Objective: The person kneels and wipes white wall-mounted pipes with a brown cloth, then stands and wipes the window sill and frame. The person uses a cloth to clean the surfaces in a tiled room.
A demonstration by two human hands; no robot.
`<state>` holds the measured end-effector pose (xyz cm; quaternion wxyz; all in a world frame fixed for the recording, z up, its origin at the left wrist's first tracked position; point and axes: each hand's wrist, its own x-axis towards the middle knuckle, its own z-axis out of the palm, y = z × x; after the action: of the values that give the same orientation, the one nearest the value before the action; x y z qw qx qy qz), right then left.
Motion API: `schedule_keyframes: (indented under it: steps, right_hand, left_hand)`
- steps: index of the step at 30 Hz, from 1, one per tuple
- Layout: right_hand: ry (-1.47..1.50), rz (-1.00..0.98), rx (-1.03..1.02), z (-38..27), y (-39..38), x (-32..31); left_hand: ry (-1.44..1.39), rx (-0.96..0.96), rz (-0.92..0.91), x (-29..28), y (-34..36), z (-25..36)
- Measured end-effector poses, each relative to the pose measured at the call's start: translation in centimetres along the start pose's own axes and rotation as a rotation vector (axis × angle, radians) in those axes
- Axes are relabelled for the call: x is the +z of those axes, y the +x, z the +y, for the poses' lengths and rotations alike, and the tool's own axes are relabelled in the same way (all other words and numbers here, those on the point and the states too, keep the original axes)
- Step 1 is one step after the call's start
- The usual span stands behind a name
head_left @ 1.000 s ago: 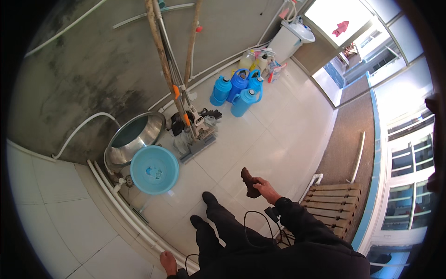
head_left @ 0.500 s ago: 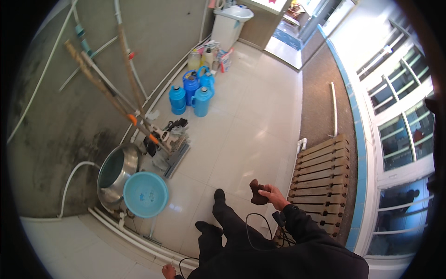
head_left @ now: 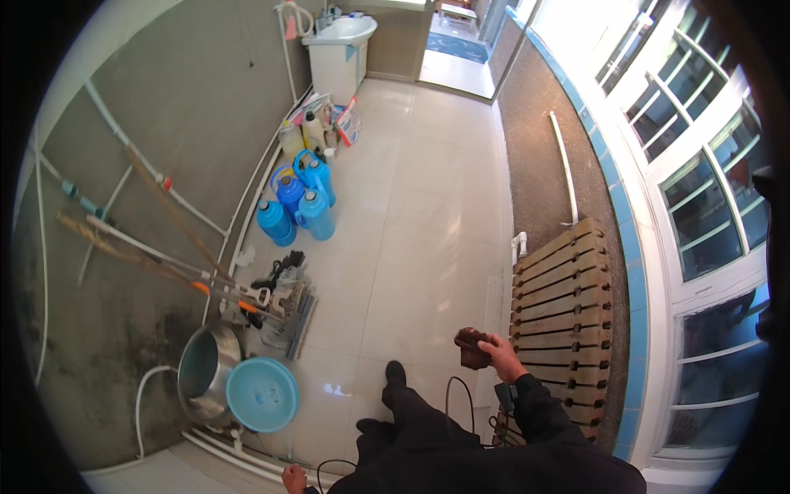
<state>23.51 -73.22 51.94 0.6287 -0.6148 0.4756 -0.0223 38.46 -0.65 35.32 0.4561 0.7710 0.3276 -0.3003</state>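
My right hand (head_left: 499,352) is held out in front of me at waist height, shut on a small dark brown object (head_left: 471,347) above the white tiled floor. It is next to a wooden slatted panel (head_left: 564,306) that leans against the low wall on my right. My left hand (head_left: 293,478) hangs low at the bottom edge of the view, its fingers curled; whether anything is in it I cannot tell. My dark trousers and shoe (head_left: 396,375) show below.
Along the left wall stand a steel pot (head_left: 200,369), a light blue basin (head_left: 262,394), leaning mops and brooms (head_left: 177,267), and several blue water jugs (head_left: 298,207). A white sink (head_left: 342,43) stands at the far end. Windows (head_left: 697,193) run along the right.
The view has swung so the left wall, jugs and sink now run up the left side. My right hand stays shut on the brown object, still close to the wooden panel.
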Motion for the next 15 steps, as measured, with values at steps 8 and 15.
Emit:
schedule_keyframes:
  steps: [8, 15]
  right_hand:
    - [0.274, 0.047, -0.053, -7.2, 2.9, -4.4]
    - [0.320, 0.168, -0.030, -9.7, 6.5, -6.0]
  left_hand:
    - [0.198, 0.099, -0.046, 6.5, 2.6, 10.8]
    - [0.217, 0.099, -0.014, 10.3, 4.9, 17.7]
